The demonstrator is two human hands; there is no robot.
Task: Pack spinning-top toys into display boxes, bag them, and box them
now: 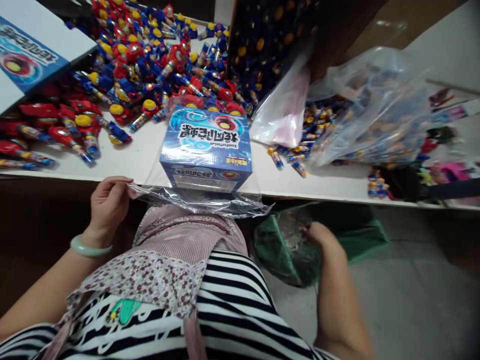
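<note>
A blue printed box (pixel 208 145) sits in a clear plastic bag (pixel 202 202) at the table's front edge, and the bag's loose end hangs over that edge. At its left corner, my left hand (pixel 110 202) is closed, pinching the plastic between thumb and fingers. Below the table on the right, my right hand (pixel 323 237) reaches into a green bag (pixel 270 245) that holds crumpled clear plastic (pixel 296 230). Blur and the angle hide its fingertips, so I cannot make out whether it grips any of that plastic.
Red and blue toys with yellow caps (pixel 150 65) are heaped behind the box. A white-and-blue carton (pixel 33 55) leans at the far left. To the right lie a flat plastic bag (pixel 281 110), a big filled clear bag (pixel 382 115) and small loose tubes (pixel 298 167).
</note>
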